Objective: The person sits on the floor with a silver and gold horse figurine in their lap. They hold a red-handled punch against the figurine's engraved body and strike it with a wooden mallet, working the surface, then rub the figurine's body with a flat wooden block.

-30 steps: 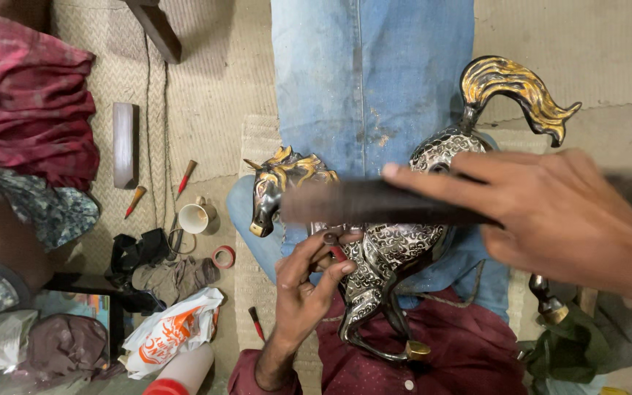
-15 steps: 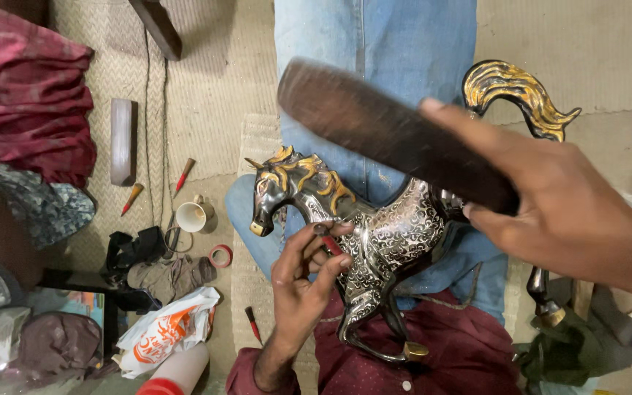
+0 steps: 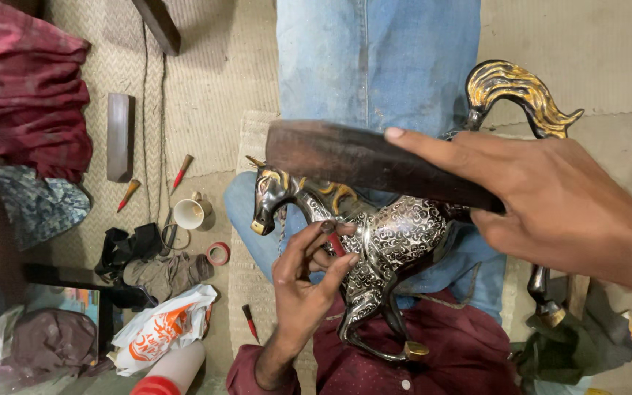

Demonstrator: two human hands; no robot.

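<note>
Head view: silver-and-gold engraved metal horse figurine (image 3: 396, 241) lies across the denim lap. Left hand (image 3: 305, 281) pinches a small red-handled chisel (image 3: 333, 241) against its chest, fingers closed. Right hand (image 3: 550, 201) grips a dark wooden mallet block (image 3: 360, 161), now lowered from half a second ago, mid-strike. Chisel tip hidden; rear legs partly covered.

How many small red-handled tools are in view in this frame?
4. Two red-handled tools lie on the mat left of the cup, at and; one lies lower by the plastic bag; one is pinched in the left hand. Others may be hidden.
</note>
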